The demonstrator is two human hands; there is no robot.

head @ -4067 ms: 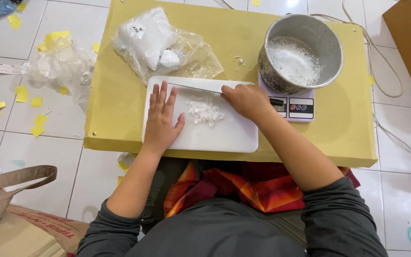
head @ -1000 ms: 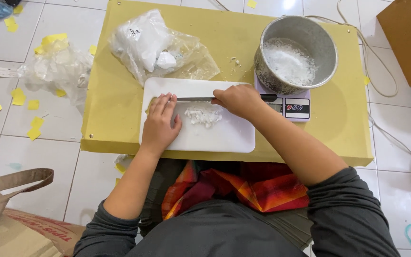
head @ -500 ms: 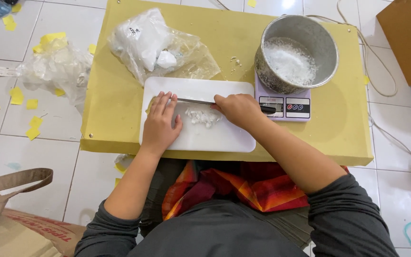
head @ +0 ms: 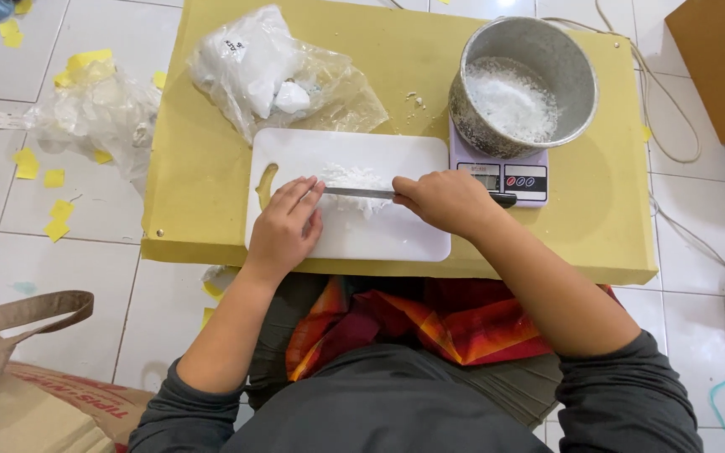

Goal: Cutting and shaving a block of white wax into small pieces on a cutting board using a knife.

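Observation:
A white cutting board (head: 379,151) lies on a low yellow table (head: 203,193). On it sits a small heap of white chopped bits (head: 354,178). My right hand (head: 442,201) grips the handle of a knife (head: 361,193) whose blade lies flat across the heap. My left hand (head: 285,228) rests on the board with its fingertips on the blade's tip. Behind the board lies a clear plastic bag (head: 270,75) holding white lumps.
A metal pot (head: 524,84) with white shreds stands on a small digital scale (head: 505,180) at the board's right. A crumpled plastic bag (head: 94,113) and yellow paper scraps lie on the tiled floor at left. A cardboard box (head: 719,59) is far right, a cord beside it.
The heap of white bits has moved toward the board's far side. My left hand went from lying flat on the board to pressing its fingertips on the blade tip.

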